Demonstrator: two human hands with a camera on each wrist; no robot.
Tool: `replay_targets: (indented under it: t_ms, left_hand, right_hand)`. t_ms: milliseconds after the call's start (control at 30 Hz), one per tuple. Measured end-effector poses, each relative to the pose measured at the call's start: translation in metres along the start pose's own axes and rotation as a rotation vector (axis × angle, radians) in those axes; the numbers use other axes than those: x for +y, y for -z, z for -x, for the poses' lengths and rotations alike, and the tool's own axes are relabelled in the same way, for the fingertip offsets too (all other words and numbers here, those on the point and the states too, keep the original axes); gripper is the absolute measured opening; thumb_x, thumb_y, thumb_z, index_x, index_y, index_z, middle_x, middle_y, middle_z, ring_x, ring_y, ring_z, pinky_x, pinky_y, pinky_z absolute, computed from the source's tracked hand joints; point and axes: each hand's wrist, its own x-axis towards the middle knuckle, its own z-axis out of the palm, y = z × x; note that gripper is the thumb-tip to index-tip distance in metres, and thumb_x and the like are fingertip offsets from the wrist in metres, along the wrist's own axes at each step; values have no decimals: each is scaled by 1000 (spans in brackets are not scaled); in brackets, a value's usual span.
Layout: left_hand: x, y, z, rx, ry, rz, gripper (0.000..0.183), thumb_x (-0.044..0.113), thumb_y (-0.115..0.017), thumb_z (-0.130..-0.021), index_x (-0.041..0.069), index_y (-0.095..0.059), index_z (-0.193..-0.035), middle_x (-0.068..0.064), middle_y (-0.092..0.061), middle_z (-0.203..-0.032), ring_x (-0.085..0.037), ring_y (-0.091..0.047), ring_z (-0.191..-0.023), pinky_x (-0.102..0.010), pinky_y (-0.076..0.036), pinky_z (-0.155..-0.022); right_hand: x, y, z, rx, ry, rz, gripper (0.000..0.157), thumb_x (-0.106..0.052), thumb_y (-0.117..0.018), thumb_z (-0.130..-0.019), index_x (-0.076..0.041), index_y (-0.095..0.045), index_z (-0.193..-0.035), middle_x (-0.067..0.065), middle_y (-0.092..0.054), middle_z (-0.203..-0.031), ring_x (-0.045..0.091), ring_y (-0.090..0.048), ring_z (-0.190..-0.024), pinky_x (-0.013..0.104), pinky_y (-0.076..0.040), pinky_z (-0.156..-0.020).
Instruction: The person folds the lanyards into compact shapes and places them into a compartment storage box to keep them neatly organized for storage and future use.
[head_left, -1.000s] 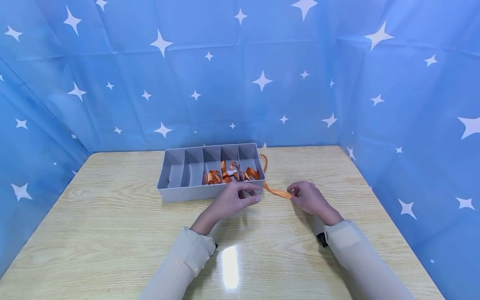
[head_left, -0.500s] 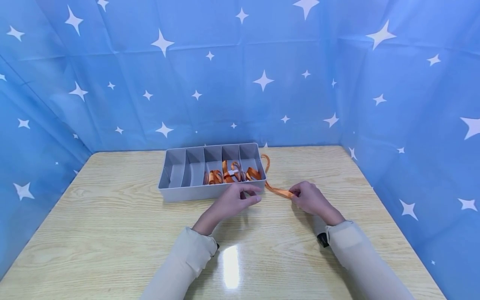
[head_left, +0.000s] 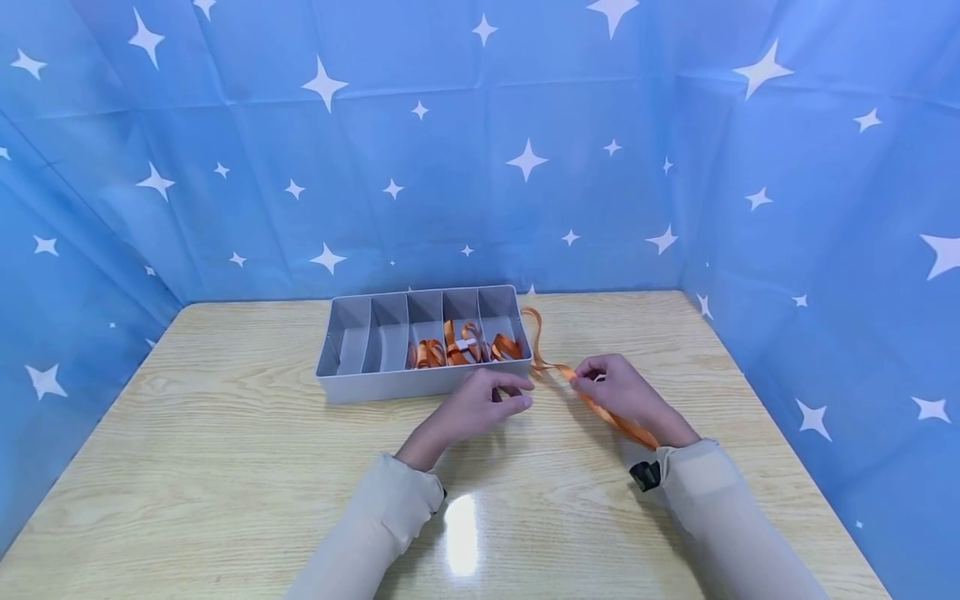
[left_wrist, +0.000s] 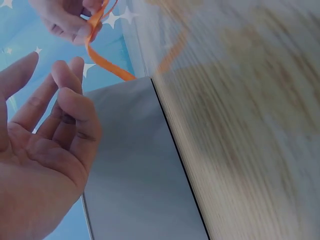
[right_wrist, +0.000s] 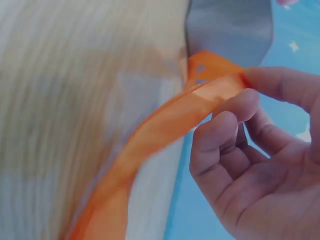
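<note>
An orange ribbon [head_left: 609,419] runs from beside the box's right end, through my right hand [head_left: 621,392], and back toward the wrist. Thumb and index finger pinch it, as the right wrist view shows, where the flat band [right_wrist: 167,117] trails down over the table. My left hand [head_left: 474,407] is just in front of the grey divided box [head_left: 393,387], its fingers loosely bent and nothing between them. In the left wrist view that hand [left_wrist: 47,150] lies beside the box's wall [left_wrist: 137,155]. Coiled orange ribbons [head_left: 430,354] fill several right-hand compartments, one with a white piece [head_left: 465,344].
The wooden table [head_left: 187,433] spreads in front and to both sides of the box. Blue star-patterned cloth [head_left: 450,150] hangs behind and along the sides. The two leftmost compartments [head_left: 386,346] show bare grey floors.
My right hand has shifted its grip along the ribbon toward the box, so a length now trails back under the wrist. The left hand has moved slightly right.
</note>
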Motion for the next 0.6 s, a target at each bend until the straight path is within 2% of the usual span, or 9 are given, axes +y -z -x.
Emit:
replay_targets:
  t_ms: [167,367,600]
  left_hand:
    - [5,-4,-4,23,7,-11,29,20,-64,-98,3,-71,-120,0,-70,-101,-12,-60,-72,-25,-50,-62]
    - [11,-13,-14,66,20,-4,26,23,-66,-97,8,-74,-117,3,-70,-99,-10,-60,-80,-24,-50,-65]
    - [16,-17,-21,115,49,16,27,22,-68,-96,9,-73,-119,1,-70,-102,-10,-62,-69,-26,-53,-60]
  right_hand:
    - [-13,1,3,-4,-15,-96,28,-20,-60,-101,6,-67,-105,11,-59,-76,19,-51,-61,30,-44,-53]
    - [-29,1,7,71,16,-233,27,-21,-63,-100,5,-70,-102,13,-59,-71,22,-53,-59,36,-49,-56]
    - [-36,-5,7,156,28,-278,30,-26,-66,-98,3,-73,-104,12,-62,-75,27,-57,-63,39,-54,-64]
